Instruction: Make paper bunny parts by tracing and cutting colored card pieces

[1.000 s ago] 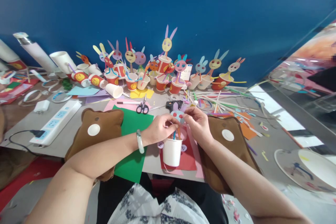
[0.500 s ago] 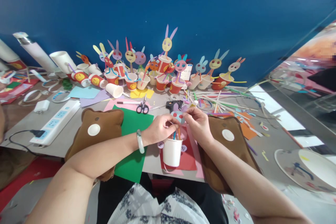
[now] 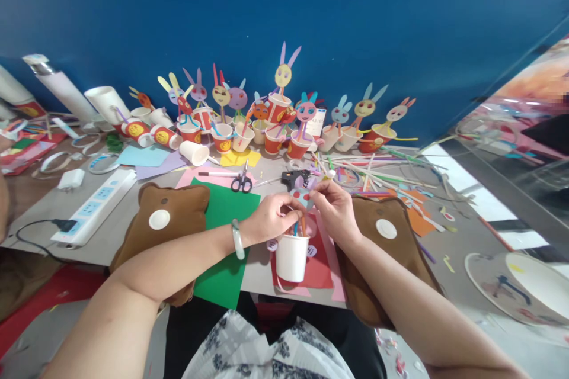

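Note:
A light blue paper rabbit face [image 3: 302,196] with red eyes and purple ears is held above a white paper cup [image 3: 291,259]. My left hand [image 3: 276,217] is closed on the face's left and lower side, and my right hand [image 3: 333,208] pinches its right edge. Blue and orange stems [image 3: 303,226] rise from the cup beneath the face. The cup stands on red paper [image 3: 320,266], with small round "Hi" labels [image 3: 311,250] at its sides. Just behind the face lies a black glue gun [image 3: 291,179].
Rabbit-figure cups [image 3: 299,145] line the blue wall. Brown cushions [image 3: 155,237] flank my hands. Green paper [image 3: 222,249], scissors [image 3: 241,180] and a pen [image 3: 217,174] lie left; a power strip [image 3: 95,207] is farther left. Loose pipe cleaners [image 3: 368,174] and orange scraps [image 3: 418,219] lie right.

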`<act>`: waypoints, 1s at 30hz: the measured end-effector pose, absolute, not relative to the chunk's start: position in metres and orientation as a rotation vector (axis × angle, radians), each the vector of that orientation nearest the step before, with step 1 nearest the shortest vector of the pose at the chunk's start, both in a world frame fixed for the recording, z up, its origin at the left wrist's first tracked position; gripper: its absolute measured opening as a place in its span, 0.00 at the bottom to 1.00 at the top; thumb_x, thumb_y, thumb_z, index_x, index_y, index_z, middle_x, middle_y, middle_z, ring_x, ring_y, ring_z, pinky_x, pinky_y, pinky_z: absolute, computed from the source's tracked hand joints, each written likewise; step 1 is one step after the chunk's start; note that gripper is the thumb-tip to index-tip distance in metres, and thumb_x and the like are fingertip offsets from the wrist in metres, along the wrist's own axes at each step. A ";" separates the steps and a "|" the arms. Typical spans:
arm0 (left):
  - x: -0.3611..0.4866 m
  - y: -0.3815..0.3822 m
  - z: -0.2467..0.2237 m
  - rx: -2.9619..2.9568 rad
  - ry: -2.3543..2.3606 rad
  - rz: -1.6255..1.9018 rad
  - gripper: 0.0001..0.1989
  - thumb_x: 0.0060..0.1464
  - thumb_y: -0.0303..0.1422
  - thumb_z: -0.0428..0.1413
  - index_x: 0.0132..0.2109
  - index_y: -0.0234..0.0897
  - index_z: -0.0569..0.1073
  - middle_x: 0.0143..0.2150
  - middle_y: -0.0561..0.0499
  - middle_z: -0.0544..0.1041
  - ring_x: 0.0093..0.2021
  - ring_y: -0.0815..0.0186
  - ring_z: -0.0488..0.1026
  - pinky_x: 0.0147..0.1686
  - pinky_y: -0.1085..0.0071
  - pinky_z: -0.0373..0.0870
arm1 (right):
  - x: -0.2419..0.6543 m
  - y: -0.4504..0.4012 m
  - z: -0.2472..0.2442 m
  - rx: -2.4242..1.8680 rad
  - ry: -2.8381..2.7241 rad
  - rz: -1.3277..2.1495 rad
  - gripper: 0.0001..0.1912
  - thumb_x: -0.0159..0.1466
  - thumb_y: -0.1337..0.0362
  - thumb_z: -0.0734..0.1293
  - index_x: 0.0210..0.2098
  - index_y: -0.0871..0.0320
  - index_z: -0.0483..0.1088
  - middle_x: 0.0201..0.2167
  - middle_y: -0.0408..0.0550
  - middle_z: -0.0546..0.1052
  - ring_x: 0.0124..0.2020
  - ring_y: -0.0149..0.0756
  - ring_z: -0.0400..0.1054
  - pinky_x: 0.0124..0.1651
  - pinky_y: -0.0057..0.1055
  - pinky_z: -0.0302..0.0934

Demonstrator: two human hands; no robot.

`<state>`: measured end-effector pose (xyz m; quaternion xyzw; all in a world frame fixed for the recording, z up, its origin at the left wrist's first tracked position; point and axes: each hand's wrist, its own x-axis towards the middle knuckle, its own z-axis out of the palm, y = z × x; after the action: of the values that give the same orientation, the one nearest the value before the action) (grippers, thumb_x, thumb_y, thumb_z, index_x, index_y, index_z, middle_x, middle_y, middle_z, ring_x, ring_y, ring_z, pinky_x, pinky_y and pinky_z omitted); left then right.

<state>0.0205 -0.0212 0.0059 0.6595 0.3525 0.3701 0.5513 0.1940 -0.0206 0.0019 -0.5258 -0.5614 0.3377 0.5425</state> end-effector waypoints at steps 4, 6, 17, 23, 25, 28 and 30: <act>0.021 -0.019 0.003 1.568 0.828 0.894 0.05 0.55 0.26 0.58 0.38 0.31 0.78 0.32 0.47 0.80 0.28 0.69 0.76 0.28 0.76 0.72 | 0.194 -0.020 0.000 -1.212 -1.318 0.822 0.04 0.57 0.63 0.68 0.29 0.55 0.70 0.25 0.41 0.75 0.27 0.32 0.69 0.31 0.30 0.63; 0.021 -0.019 0.002 1.575 0.826 0.891 0.05 0.56 0.27 0.58 0.38 0.31 0.78 0.32 0.47 0.80 0.28 0.68 0.76 0.28 0.76 0.72 | 0.195 -0.020 -0.001 -1.207 -1.320 0.826 0.04 0.57 0.63 0.69 0.30 0.55 0.70 0.26 0.41 0.75 0.27 0.32 0.69 0.32 0.30 0.64; 0.020 -0.020 0.006 1.584 0.833 0.891 0.04 0.55 0.26 0.58 0.37 0.31 0.78 0.33 0.47 0.81 0.29 0.69 0.76 0.29 0.76 0.73 | 0.194 -0.020 0.000 -1.242 -1.352 0.793 0.05 0.58 0.62 0.67 0.28 0.55 0.68 0.24 0.41 0.74 0.26 0.32 0.67 0.31 0.30 0.62; 0.020 -0.019 0.004 1.590 0.825 0.906 0.04 0.56 0.28 0.58 0.37 0.31 0.78 0.33 0.47 0.80 0.30 0.67 0.77 0.30 0.74 0.74 | 0.195 -0.021 0.002 -1.237 -1.342 0.817 0.07 0.60 0.59 0.68 0.31 0.55 0.70 0.26 0.42 0.75 0.26 0.32 0.67 0.32 0.31 0.63; 0.018 -0.016 0.003 1.604 0.824 0.946 0.05 0.56 0.29 0.58 0.38 0.32 0.78 0.34 0.46 0.80 0.32 0.66 0.78 0.31 0.74 0.74 | 0.195 -0.021 0.002 -1.220 -1.343 0.826 0.10 0.61 0.56 0.69 0.35 0.56 0.72 0.28 0.43 0.75 0.27 0.32 0.67 0.34 0.31 0.64; 0.013 -0.009 0.006 1.613 0.825 0.992 0.06 0.57 0.30 0.57 0.38 0.32 0.77 0.36 0.46 0.80 0.33 0.67 0.77 0.31 0.75 0.74 | 0.196 -0.020 -0.001 -1.163 -1.364 0.947 0.19 0.59 0.51 0.72 0.44 0.56 0.72 0.32 0.44 0.76 0.29 0.32 0.69 0.37 0.32 0.67; 0.010 -0.004 0.008 1.596 0.839 1.017 0.06 0.56 0.29 0.56 0.39 0.32 0.77 0.35 0.47 0.80 0.31 0.69 0.76 0.30 0.76 0.73 | 0.197 -0.019 -0.003 -1.110 -1.391 1.056 0.24 0.58 0.49 0.74 0.47 0.56 0.71 0.37 0.45 0.77 0.32 0.33 0.71 0.37 0.33 0.68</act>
<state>0.0099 -0.0040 0.0083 0.6630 0.3486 0.4222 0.5105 0.1967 -0.0194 -0.0035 -0.4610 -0.5779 0.4386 0.5109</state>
